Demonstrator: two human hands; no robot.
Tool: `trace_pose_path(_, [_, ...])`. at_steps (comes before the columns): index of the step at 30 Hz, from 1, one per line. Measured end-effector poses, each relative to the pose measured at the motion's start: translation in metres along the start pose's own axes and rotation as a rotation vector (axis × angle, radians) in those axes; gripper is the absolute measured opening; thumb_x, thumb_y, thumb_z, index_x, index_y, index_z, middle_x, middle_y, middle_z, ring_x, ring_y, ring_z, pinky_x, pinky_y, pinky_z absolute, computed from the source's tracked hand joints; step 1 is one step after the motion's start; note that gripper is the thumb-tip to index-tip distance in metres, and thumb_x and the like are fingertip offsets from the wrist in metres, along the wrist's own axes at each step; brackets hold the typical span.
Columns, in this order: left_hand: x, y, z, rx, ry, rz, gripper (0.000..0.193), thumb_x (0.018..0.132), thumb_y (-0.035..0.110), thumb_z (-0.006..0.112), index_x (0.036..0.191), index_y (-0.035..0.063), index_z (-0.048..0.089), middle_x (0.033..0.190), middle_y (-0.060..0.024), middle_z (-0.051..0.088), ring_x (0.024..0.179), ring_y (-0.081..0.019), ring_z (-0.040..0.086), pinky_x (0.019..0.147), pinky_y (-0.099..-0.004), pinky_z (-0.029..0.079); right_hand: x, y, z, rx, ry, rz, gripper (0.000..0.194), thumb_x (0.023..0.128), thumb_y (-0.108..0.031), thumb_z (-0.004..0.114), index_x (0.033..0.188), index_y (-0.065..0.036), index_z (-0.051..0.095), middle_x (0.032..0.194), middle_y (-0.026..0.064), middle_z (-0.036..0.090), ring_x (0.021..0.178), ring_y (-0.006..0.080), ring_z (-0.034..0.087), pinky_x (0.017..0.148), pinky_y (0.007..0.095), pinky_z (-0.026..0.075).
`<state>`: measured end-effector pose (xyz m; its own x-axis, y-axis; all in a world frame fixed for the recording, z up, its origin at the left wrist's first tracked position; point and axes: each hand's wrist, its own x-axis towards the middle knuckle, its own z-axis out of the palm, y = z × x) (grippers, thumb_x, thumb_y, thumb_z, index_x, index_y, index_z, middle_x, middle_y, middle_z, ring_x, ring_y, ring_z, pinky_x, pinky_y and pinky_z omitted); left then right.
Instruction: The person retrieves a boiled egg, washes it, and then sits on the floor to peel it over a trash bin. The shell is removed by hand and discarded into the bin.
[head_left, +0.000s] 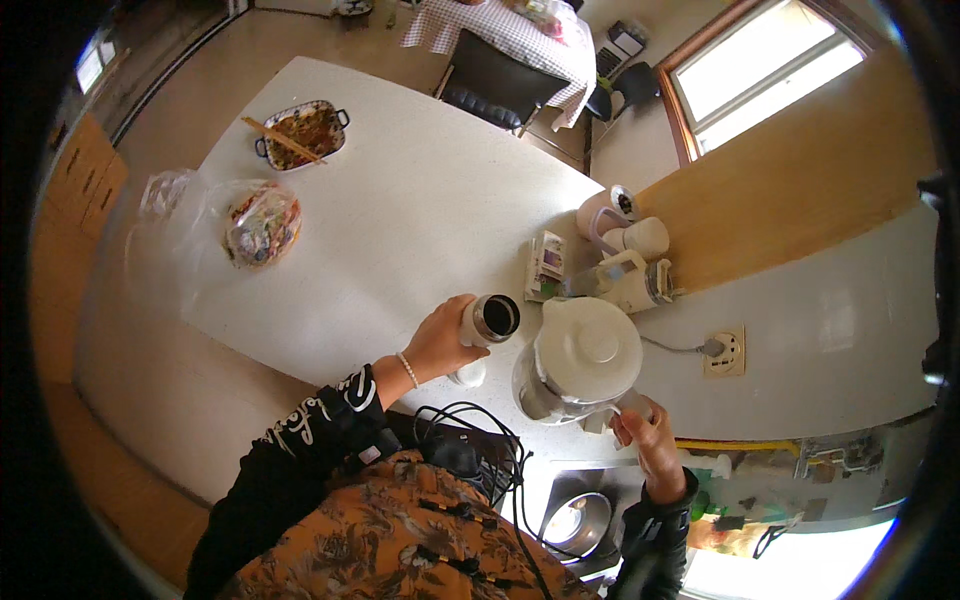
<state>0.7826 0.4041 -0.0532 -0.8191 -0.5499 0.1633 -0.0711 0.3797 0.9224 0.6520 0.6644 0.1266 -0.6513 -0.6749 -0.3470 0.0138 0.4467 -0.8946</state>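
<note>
My left hand (437, 339) is wrapped around a white vacuum flask (472, 322) whose dark mouth faces up, uncapped. Below that hand a round white lid (469, 373) rests near the counter's edge. A large glass kettle (534, 390) with a cream lid (589, 346) is at the right, just beside the flask and apart from it. Its handle is in the grip of my right hand (646, 435). Whether the kettle's base touches the counter cannot be told from above.
The white countertop (420, 180) carries a patterned baking dish (306, 135) with chopsticks (283, 141) across it, and a plastic-bagged food item (262, 225). Cups, a jug (637, 285) and a small box (545, 266) stand by the wall. A plugged socket (724, 350) and a steel basin (577, 525) are rightward.
</note>
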Motion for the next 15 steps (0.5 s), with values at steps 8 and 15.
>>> trace_pose_path(8, [-0.006,-0.014,-0.031,-0.053,0.002,0.056,0.037,0.064,0.021,0.076,0.093,0.0060,0.057,0.092,-0.0130,0.059,0.091,-0.0350,0.055,0.079,-0.0431,0.044,0.009,-0.036,0.039,-0.374,-0.152,0.222,0.028,0.083,-0.026,0.067,0.091,0.001,0.062,0.064,0.0005,0.054,0.058,0.0084,0.046,0.052,0.0255,0.038])
trace_pose_path(15, [-0.019,-0.024,-0.045,-0.003,0.014,0.079,0.043,0.061,0.020,0.077,0.096,0.0064,0.056,0.094,-0.0139,0.059,0.094,-0.0349,0.055,0.082,-0.0427,0.044,0.024,-0.058,0.068,-0.636,-0.216,0.272,0.030,0.083,-0.029,0.068,0.091,0.000,0.063,0.066,0.0013,0.056,0.058,0.0098,0.050,0.052,0.0265,0.040])
